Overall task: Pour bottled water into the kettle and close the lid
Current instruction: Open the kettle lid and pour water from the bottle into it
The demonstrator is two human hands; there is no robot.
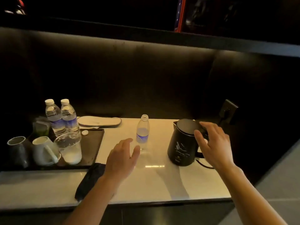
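**Lid step, looks like pouring's done**

Uncapped clear plastic bottle stands mid-counter, nearly empty. Your left hand hovers open beside it. Your right hand cups the black electric kettle at its handle; press the lid shut next.

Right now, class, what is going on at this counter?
A person stands at a pale counter. The right hand rests on the top rear of a black kettle, whose lid looks shut. The left hand is open beside an uncapped, seemingly empty water bottle, not gripping it. Its cap lies on the tray beside two sealed bottles.
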